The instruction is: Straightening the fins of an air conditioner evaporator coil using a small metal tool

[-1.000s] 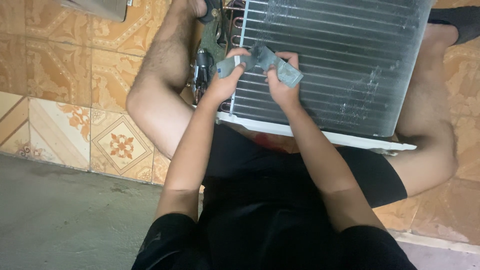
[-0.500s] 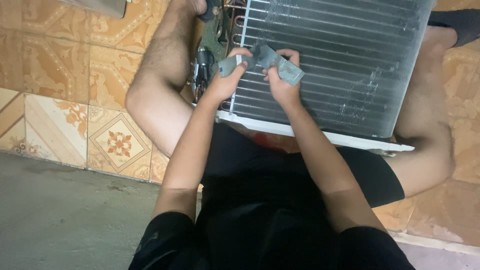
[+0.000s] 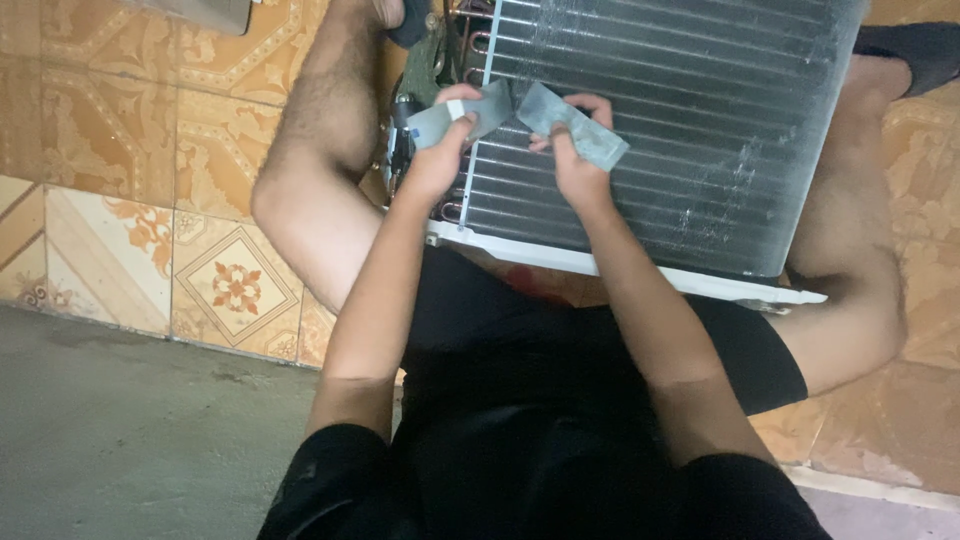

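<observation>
My left hand point(image 3: 440, 150) grips a flat grey strip point(image 3: 470, 112) by its lower end. My right hand point(image 3: 572, 160) pinches a second flat grey strip point(image 3: 590, 140) that angles down to the right. The inner ends of the two strips nearly meet, and I cannot tell whether they are joined. Both hands hover over the left part of a finned metal coil unit point(image 3: 680, 130), which lies tilted between my bare legs.
Copper tubes and a dark part point(image 3: 440, 50) stick out at the coil's left end. A white frame edge point(image 3: 620, 268) runs along its near side. Patterned orange floor tiles point(image 3: 150, 200) lie to the left, grey concrete point(image 3: 120, 430) nearer. A dark sandal point(image 3: 915, 45) sits top right.
The hands hold the grey strips in almost the same spot over the coil. The two strips look slightly more spread apart at their inner ends.
</observation>
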